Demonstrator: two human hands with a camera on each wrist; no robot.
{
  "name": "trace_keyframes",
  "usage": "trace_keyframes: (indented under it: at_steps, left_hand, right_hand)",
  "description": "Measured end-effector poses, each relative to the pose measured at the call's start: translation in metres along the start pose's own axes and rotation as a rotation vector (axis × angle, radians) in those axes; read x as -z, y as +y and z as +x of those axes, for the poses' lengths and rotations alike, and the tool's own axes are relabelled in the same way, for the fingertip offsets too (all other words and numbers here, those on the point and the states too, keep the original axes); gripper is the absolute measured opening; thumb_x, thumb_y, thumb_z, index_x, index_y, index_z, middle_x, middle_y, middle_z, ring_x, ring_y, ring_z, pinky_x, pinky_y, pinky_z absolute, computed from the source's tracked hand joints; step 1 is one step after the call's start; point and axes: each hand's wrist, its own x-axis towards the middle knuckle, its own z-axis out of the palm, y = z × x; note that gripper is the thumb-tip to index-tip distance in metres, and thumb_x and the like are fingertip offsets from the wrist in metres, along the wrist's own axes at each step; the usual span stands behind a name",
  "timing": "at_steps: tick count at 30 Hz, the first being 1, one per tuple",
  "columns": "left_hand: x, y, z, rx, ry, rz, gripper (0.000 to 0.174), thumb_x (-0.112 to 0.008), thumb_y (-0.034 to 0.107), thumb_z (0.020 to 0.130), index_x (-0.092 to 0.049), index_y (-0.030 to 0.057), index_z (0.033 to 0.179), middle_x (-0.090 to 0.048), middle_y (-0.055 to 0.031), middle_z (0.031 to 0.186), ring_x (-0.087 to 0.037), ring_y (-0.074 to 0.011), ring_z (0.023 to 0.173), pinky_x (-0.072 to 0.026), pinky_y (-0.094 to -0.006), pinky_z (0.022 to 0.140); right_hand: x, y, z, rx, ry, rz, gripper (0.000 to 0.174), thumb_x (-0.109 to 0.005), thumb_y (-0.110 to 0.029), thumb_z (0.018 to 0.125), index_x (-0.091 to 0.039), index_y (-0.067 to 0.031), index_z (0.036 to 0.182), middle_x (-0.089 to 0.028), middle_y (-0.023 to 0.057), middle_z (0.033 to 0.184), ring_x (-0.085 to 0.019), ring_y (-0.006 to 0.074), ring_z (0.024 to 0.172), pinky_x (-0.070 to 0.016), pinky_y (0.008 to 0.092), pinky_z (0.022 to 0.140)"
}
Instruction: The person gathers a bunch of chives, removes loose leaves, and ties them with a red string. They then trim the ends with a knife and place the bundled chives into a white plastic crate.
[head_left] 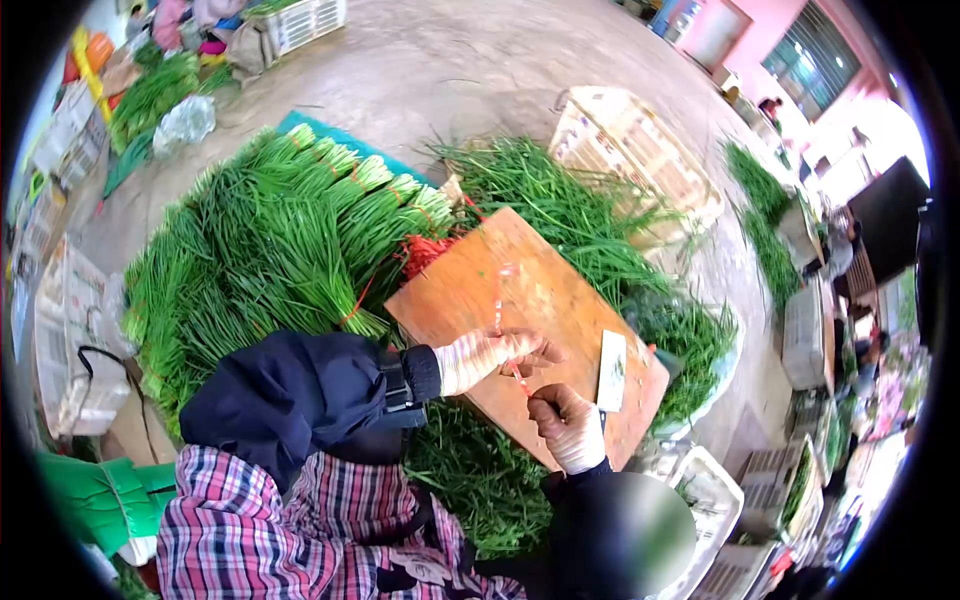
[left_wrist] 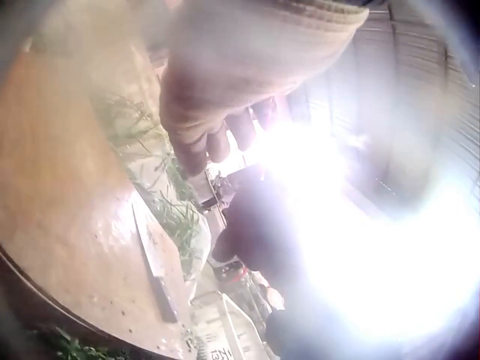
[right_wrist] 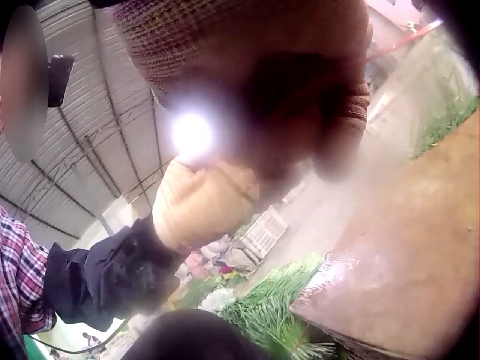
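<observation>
Dark navy sleeves point(head_left: 280, 392), pink, black and white plaid garment point(head_left: 240, 530), black wrist strap point(head_left: 396, 386)

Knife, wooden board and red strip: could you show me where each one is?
Knife point(head_left: 612, 372): head view, on its blade.
Wooden board point(head_left: 575, 315): head view, on its bare top.
Red strip point(head_left: 519, 378): head view, on its lower visible stretch.

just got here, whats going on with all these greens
A person is working over a wooden board. The right hand pinches a thin red strip, which also runs past the left hand; whether that hand grips it is unclear. A knife lies on the board. Bunched greens lie to its left, looser greens beyond it.
</observation>
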Motion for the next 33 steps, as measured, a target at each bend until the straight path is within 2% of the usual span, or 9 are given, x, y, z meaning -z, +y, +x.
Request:
trace_keyframes:
  at_steps: [8, 13, 19, 20, 22, 24, 30, 31, 33]
  left_hand:
    - [-0.101, -0.072, -0.021, 0.012, 0.062, 0.233, 0.029, -0.05, 0.025, 0.101, -0.064, 0.0001, 0.095, -0.067, -0.0055, 0.093, -0.06, -0.0163, 0.098, -0.0434, -0.0285, 0.094]
    - [-0.139, -0.106, -0.037, 0.129, -0.047, 0.684, 0.022, -0.052, 0.019, 0.098, -0.063, 0.0014, 0.104, -0.065, -0.0055, 0.094, -0.058, -0.0155, 0.092, -0.0442, -0.0286, 0.086]
    - [-0.14, -0.194, -0.05, 0.15, -0.175, -0.03, 0.025, -0.053, 0.005, 0.089, -0.055, 0.0056, 0.115, -0.058, -0.0064, 0.113, -0.052, -0.0149, 0.104, -0.0444, -0.0302, 0.092]
    - [-0.139, -0.199, -0.051, 0.146, -0.211, 0.297, 0.027, -0.053, 0.005, 0.09, -0.054, 0.006, 0.117, -0.058, -0.0066, 0.115, -0.051, -0.015, 0.107, -0.0432, -0.0294, 0.095]
    - [-0.157, -0.179, -0.052, 0.109, -0.304, 0.993, 0.03, -0.051, 0.004, 0.091, -0.053, 0.0068, 0.121, -0.056, -0.0071, 0.119, -0.048, -0.0152, 0.114, -0.0408, -0.028, 0.099]
    - [-0.171, -0.155, -0.067, -0.072, -0.208, 0.935, 0.029, -0.055, 0.009, 0.09, -0.055, 0.0074, 0.119, -0.059, -0.0092, 0.117, -0.052, -0.018, 0.112, -0.0425, -0.0282, 0.097]
    - [-0.158, -0.099, -0.076, 0.339, -0.214, 0.985, 0.029, -0.064, 0.014, 0.085, -0.062, 0.0057, 0.112, -0.064, -0.0135, 0.114, -0.059, -0.0247, 0.109, -0.0459, -0.0345, 0.094]
    - [-0.144, -0.092, -0.077, 0.182, -0.18, 0.961, 0.025, -0.064, 0.013, 0.085, -0.063, 0.0052, 0.108, -0.064, -0.0134, 0.114, -0.059, -0.0243, 0.11, -0.0456, -0.0344, 0.095]
    - [-0.13, -0.073, -0.076, 0.002, -0.106, 0.91, 0.022, -0.061, 0.007, 0.085, -0.064, 0.003, 0.107, -0.059, -0.0112, 0.127, -0.055, -0.0202, 0.115, -0.0429, -0.0343, 0.098]
  right_hand:
    - [0.034, 0.059, -0.116, 0.273, 0.414, -0.15, 0.024, -0.062, 0.001, 0.078, -0.065, -0.0025, 0.101, -0.064, 0.0138, 0.1, -0.063, 0.0249, 0.094, -0.05, 0.0315, 0.081]
    - [0.033, 0.038, -0.161, 0.175, 0.357, 0.047, 0.035, -0.071, -0.018, 0.077, -0.065, -0.001, 0.107, -0.065, 0.0169, 0.106, -0.062, 0.0301, 0.103, -0.0472, 0.0364, 0.09]
    - [-0.001, 0.044, -0.169, 0.205, 0.327, 0.01, 0.034, -0.074, -0.02, 0.072, -0.068, -0.0025, 0.101, -0.066, 0.0145, 0.094, -0.063, 0.0285, 0.09, -0.0484, 0.0349, 0.082]
    - [-0.003, 0.046, -0.171, 0.227, 0.342, 0.004, 0.027, -0.072, -0.018, 0.074, -0.069, -0.0029, 0.096, -0.066, 0.0147, 0.092, -0.063, 0.0286, 0.088, -0.048, 0.0368, 0.083]
    - [-0.004, 0.051, -0.173, 0.287, 0.32, 0.039, 0.019, -0.069, -0.015, 0.077, -0.069, -0.0027, 0.092, -0.065, 0.0158, 0.091, -0.063, 0.0297, 0.086, -0.0473, 0.0394, 0.084]
    - [-0.011, 0.061, -0.174, 0.321, 0.339, 0.117, 0.012, -0.067, -0.01, 0.08, -0.069, -0.0024, 0.089, -0.065, 0.0104, 0.086, -0.063, 0.0226, 0.083, -0.0489, 0.0345, 0.076]
    - [-0.008, 0.07, -0.193, 0.123, 0.198, 0.595, 0.014, -0.067, -0.009, 0.087, -0.07, -0.0005, 0.097, -0.062, 0.0005, 0.075, -0.057, 0.0083, 0.065, -0.0458, 0.0226, 0.062]
    - [-0.001, 0.058, -0.199, 0.012, 0.191, 0.608, 0.017, -0.069, -0.015, 0.083, -0.071, -0.0017, 0.093, -0.064, 0.0089, 0.075, -0.06, 0.0216, 0.069, -0.0488, 0.0331, 0.069]
    - [0.002, 0.066, -0.197, 0.117, 0.198, 0.386, 0.018, -0.07, -0.017, 0.082, -0.071, -0.0033, 0.094, -0.064, 0.0097, 0.074, -0.061, 0.023, 0.068, -0.049, 0.0338, 0.067]
